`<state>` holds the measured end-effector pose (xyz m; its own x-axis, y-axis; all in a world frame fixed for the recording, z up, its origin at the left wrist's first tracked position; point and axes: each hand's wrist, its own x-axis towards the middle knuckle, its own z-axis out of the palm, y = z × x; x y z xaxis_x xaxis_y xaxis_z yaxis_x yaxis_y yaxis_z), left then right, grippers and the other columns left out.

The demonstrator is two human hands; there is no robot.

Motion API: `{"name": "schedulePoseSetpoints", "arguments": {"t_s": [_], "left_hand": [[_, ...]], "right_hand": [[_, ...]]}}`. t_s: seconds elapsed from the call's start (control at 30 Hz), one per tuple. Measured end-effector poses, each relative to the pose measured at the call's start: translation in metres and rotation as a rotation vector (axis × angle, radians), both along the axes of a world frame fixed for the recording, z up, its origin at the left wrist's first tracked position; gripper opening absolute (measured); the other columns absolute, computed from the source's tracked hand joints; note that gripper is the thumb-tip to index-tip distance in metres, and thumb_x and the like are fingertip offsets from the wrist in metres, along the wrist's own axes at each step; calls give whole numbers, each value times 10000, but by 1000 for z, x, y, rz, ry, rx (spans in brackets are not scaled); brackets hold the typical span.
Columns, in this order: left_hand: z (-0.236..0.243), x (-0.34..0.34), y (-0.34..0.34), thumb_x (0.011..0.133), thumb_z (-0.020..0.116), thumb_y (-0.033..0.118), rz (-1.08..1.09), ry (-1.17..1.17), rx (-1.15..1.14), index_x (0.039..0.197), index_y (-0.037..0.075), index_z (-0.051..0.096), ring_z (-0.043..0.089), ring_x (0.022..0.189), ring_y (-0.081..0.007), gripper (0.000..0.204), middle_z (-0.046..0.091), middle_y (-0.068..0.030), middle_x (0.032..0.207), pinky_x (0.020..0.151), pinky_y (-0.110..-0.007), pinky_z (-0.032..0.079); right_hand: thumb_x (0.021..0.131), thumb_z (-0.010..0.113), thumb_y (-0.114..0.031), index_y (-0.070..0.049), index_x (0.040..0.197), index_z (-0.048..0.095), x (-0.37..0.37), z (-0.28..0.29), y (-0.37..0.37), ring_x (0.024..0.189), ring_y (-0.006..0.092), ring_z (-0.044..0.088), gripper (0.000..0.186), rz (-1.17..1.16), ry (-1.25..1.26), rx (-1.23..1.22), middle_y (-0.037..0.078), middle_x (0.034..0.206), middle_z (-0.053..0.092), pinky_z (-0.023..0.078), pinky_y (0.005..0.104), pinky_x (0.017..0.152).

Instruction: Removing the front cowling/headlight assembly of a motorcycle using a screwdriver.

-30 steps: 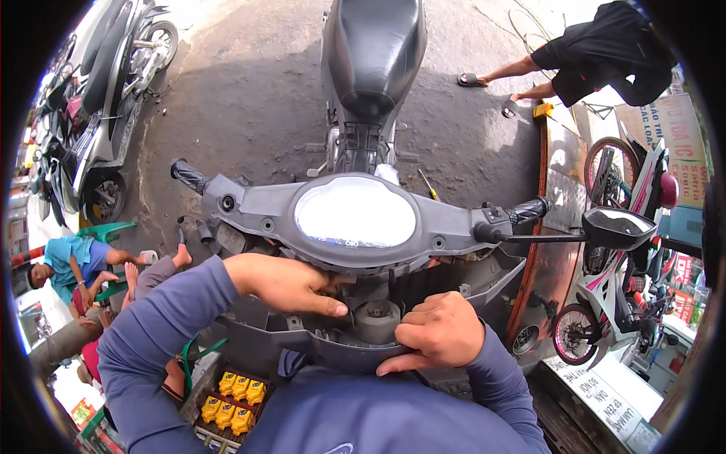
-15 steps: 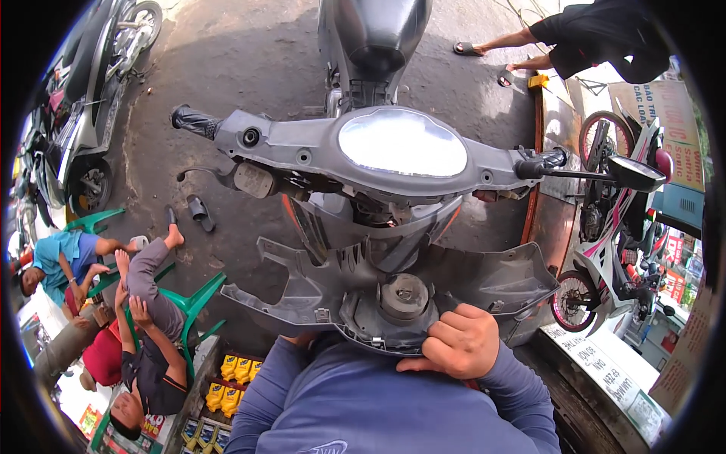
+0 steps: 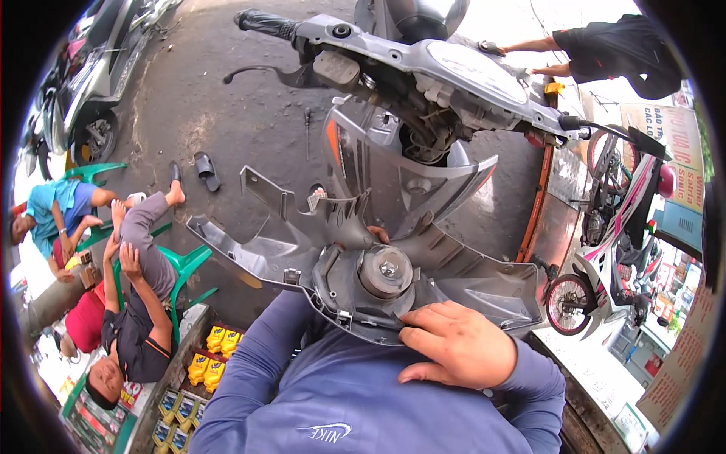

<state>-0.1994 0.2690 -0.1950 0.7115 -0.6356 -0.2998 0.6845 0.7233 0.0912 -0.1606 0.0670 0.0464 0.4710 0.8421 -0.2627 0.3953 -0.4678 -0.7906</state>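
A grey plastic headlight cover (image 3: 491, 291) with its inner side up lies in front of my body, a round dark rubber cap (image 3: 386, 272) at its middle. My right hand (image 3: 457, 344) rests its fingers over the near rim, right of the cap, with the thumb apart below. My left forearm goes under the cover; only some fingertips of my left hand (image 3: 378, 234) show at its far edge, and the rest is hidden. Beyond stands a scooter with a turned handlebar (image 3: 393, 53), exposed wiring (image 3: 431, 140) and a grey front panel (image 3: 408, 181).
At left, several people sit by green plastic chairs (image 3: 181, 272), near yellow bottles (image 3: 204, 371) on a shelf. A black sandal (image 3: 206, 172) lies on the ground. Parked motorbikes stand on both sides, one with a pink-rimmed wheel (image 3: 569, 304). A person in dark clothes (image 3: 620, 57) is at far right.
The handlebar has swung, its left end away and its right end nearer. The cover has shifted a little left and turned. My right hand's curled fingers have straightened over the rim.
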Motion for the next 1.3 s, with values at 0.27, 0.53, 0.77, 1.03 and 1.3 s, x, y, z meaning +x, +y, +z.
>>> {"name": "schedulePoseSetpoints", "arguments": {"t_s": [0.27, 0.53, 0.77, 1.03, 1.3], "left_hand": [[-60, -58, -24, 827, 719, 359, -122, -474, -44, 1192, 5, 520, 578, 1081, -312, 546, 600, -184, 1145, 931, -440, 471], [68, -117, -34, 854, 402, 757, -28, -238, -49, 1165, -51, 499, 586, 1047, -187, 871, 592, -174, 1052, 865, -307, 504], [132, -143, -32, 983, 377, 563, 233, -171, 76, 991, 0, 560, 518, 902, -159, 592, 512, -70, 869, 845, -289, 448], [98, -156, -5, 1017, 371, 449, 215, -288, -74, 897, 23, 522, 510, 979, -177, 468, 512, -89, 989, 897, -301, 424], [93, -151, 12, 1023, 382, 396, 197, -300, -449, 1007, -11, 545, 563, 1017, -189, 439, 559, -148, 1117, 894, -295, 471]], "right_hand": [[782, 704, -192, -53, 900, 556, -23, -37, -65, 817, 299, 612, 235, 318, -127, 93, 91, 867, 573, 495, 397, 719], [669, 626, -182, -109, 760, 557, -84, -68, -76, 650, 141, 523, 135, 568, -710, 293, 16, 736, 483, 433, 298, 573], [694, 627, -151, -59, 853, 619, -105, -47, -52, 674, 153, 505, 183, 548, -671, 391, 11, 771, 491, 413, 294, 601], [685, 642, -117, -52, 873, 628, -122, -3, -33, 719, 159, 535, 199, 514, -647, 322, 17, 819, 538, 429, 300, 652], [727, 714, -84, -68, 920, 632, -114, 3, 26, 819, 256, 606, 210, 409, -317, 248, 48, 950, 626, 462, 384, 732]]}}
